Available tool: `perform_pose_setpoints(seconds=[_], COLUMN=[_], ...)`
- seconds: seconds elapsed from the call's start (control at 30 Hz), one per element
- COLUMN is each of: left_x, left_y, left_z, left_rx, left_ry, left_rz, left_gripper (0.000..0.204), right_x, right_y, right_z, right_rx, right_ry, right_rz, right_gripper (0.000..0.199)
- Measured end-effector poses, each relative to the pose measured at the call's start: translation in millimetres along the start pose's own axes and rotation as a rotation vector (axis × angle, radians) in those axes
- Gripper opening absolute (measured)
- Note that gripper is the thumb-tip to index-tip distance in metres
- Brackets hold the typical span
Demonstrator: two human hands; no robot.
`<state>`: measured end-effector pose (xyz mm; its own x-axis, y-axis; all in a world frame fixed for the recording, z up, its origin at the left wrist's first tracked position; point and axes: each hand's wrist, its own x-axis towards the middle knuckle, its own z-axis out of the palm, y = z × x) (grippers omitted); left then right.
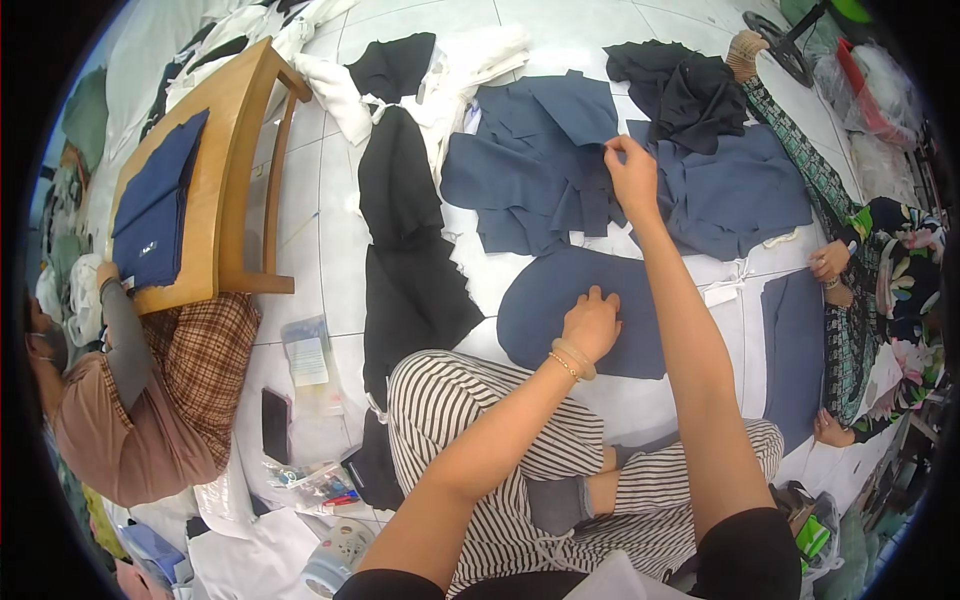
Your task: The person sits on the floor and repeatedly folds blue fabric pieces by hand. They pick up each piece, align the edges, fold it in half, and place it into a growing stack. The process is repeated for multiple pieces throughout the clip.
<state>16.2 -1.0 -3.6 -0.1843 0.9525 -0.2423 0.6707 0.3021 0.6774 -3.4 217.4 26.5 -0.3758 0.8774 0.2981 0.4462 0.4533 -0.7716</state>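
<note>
My left hand (592,326) lies with its fingers spread on a dark blue-grey cut fabric piece (535,308) with a rounded left end, spread on the floor before my crossed legs. A bracelet and a bangle circle that wrist. Farther off, my right hand (632,172) pinches the corner of another blue-grey fabric piece (575,108). That piece lies on a loose pile of similar cut pieces (510,195). A second blue-grey pile (735,190) is to the right of my right hand.
Black cloth (400,180) runs along the left, with more black cloth (680,90) at the back. A co-worker sits by a wooden table (235,180) bearing folded navy cloth (160,210). Another person's hands (830,262) are at the right. A phone (275,425) and cup (340,555) sit left.
</note>
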Motion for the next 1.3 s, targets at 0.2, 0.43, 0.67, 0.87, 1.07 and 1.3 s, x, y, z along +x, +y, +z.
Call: perform_pose_setpoints(seconds=[0.2, 0.43, 0.67, 0.87, 1.07, 1.3], left_x=[18, 25, 38, 23, 17, 26], left_y=[3, -20, -42, -40, -25, -24], left_z=[-43, -82, -55, -56, -65, -64], left_rx=[-0.280, -1.106, -0.571, 0.139, 0.127, -0.357], left_ry=[0.422, 0.065, 0.298, 0.410, -0.010, 0.050], left_rz=[-0.098, -0.252, -0.098, -0.106, -0.423, -0.016], left_gripper=[0.042, 0.058, 0.020, 0.033, 0.028, 0.019], right_x=[-8, -120, -198, -181, -176, -184], right_y=[-51, -42, 76, 79, 66, 74], right_z=[-67, -147, -156, -153, -154, -150], right_rx=[0.667, 0.992, 0.365, -0.015, -0.024, -0.261], right_ry=[0.040, -0.008, -0.055, -0.167, -0.309, -0.322], right_rz=[0.233, 0.680, 0.820, 0.711, 0.796, 0.594], right_gripper=[0.013, 0.017, 0.015, 0.020, 0.036, 0.053])
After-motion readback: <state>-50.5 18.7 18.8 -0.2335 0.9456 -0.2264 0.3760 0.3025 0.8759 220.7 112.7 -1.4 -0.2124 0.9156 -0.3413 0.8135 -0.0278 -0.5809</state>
